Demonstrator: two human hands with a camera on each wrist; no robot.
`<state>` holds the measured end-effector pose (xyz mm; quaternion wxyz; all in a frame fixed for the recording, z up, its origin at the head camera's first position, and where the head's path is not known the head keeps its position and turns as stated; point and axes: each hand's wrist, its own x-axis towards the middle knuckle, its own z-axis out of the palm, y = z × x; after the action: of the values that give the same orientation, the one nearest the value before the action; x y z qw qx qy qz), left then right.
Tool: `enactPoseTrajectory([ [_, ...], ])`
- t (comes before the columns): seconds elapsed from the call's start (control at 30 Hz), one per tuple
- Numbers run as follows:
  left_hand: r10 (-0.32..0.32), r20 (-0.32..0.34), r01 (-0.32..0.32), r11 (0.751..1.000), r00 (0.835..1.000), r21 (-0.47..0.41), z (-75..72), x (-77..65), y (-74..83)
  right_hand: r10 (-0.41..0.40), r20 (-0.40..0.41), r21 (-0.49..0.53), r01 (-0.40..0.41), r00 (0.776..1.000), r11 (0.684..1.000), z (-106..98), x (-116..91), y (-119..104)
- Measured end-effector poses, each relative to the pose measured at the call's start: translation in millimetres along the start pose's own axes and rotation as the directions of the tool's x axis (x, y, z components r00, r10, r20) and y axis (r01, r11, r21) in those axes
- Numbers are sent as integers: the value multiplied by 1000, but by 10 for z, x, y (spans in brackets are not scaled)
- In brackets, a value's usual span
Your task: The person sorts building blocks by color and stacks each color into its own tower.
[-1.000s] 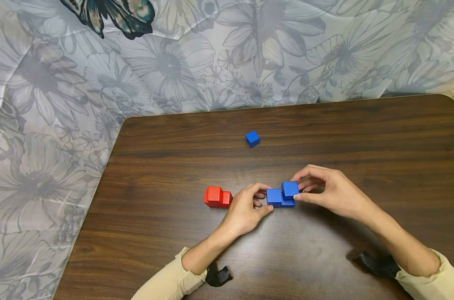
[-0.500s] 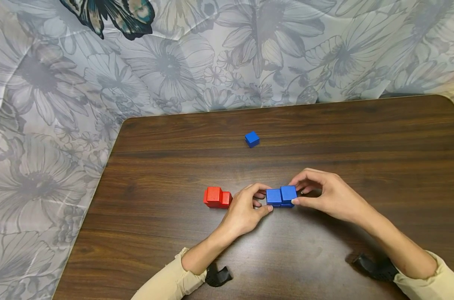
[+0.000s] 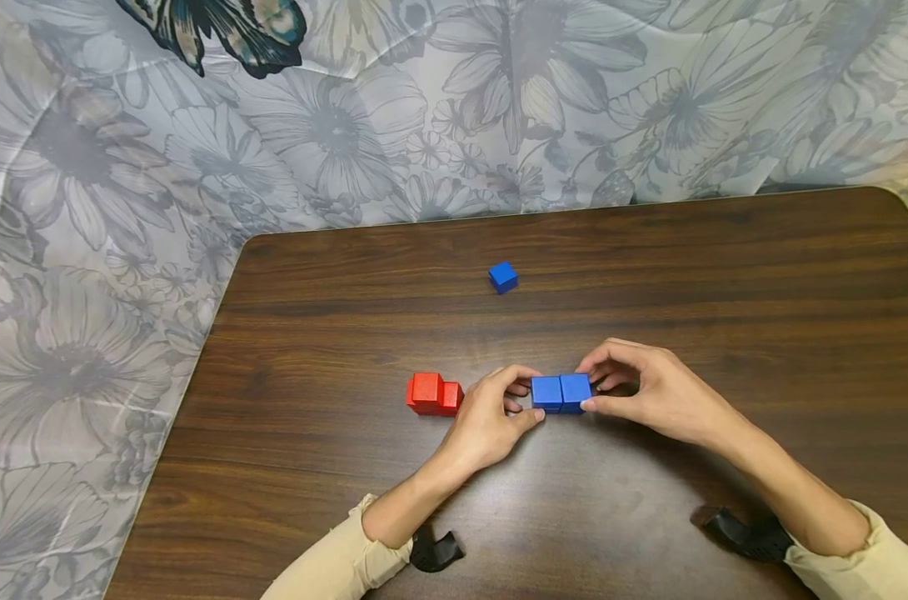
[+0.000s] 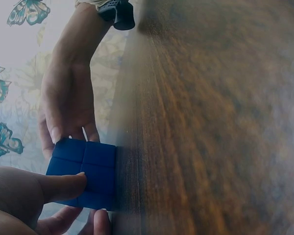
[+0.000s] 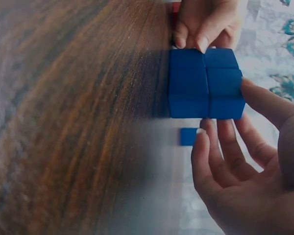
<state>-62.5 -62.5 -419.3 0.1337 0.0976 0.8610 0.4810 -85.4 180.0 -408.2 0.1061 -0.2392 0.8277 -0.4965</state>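
Four-square in the wrist views, blue cubes stand two wide and two high on the table. The upper right blue cube (image 3: 576, 392) sits level beside the upper left blue cube (image 3: 546, 392). My right hand (image 3: 652, 387) pinches the upper right cube between thumb and fingers. From the other side my left hand (image 3: 490, 417) holds the left cubes, its thumb (image 4: 68, 186) on their near face and fingers behind. In the right wrist view, the right thumb (image 5: 264, 100) touches the upper right cube (image 5: 225, 83).
Red blocks (image 3: 427, 392) stand just left of my left hand, with one higher than its neighbour. A lone blue cube (image 3: 502, 277) lies farther back on the brown wooden table (image 3: 334, 317). Flowered cloth (image 3: 394, 108) hangs behind the table edge.
My right hand has lowered the upper right cube and moved it slightly left, flush with the upper left one. My left hand has stayed in place.
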Motion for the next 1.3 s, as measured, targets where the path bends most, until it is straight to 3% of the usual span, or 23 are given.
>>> enactPoseTrajectory([
  [0.73,10,5,-11,1000,1000,2,3,2,-8,0,37,-1,1,999,1000,-12,18,10],
  [0.97,8,1,-8,1000,1000,-2,9,10,-18,-82,9,-47,83,997,995,-111,146,-50],
  [1.3,20,2,-20,1000,1000,7,7,8,-22,-43,9,-78,43,999,996,-206,318,-96],
])
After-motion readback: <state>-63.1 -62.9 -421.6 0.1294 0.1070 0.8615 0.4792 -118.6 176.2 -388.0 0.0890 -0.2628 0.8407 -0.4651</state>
